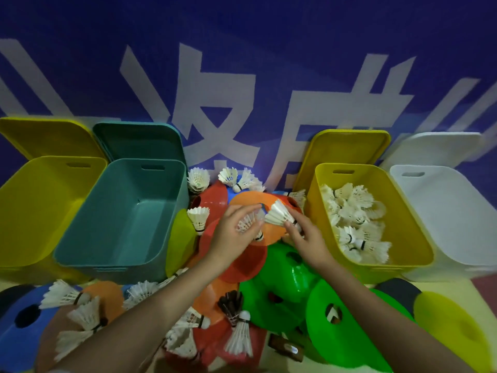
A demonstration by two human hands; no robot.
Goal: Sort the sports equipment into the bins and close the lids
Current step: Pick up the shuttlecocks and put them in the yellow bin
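My right hand (309, 235) pinches a shuttlecock (279, 214) mid-frame | left hand (234, 232) grasps another | risk: feathers crush, or one drops short of the yellow bin (419, 238) at right.

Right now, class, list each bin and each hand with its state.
Left yellow bin: lid open, empty.
Teal bin: lid open, empty.
Right yellow bin: lid open, holds shuttlecocks.
White bin: lid open.
Left hand: holds a shuttlecock.
Right hand: pinches a shuttlecock.
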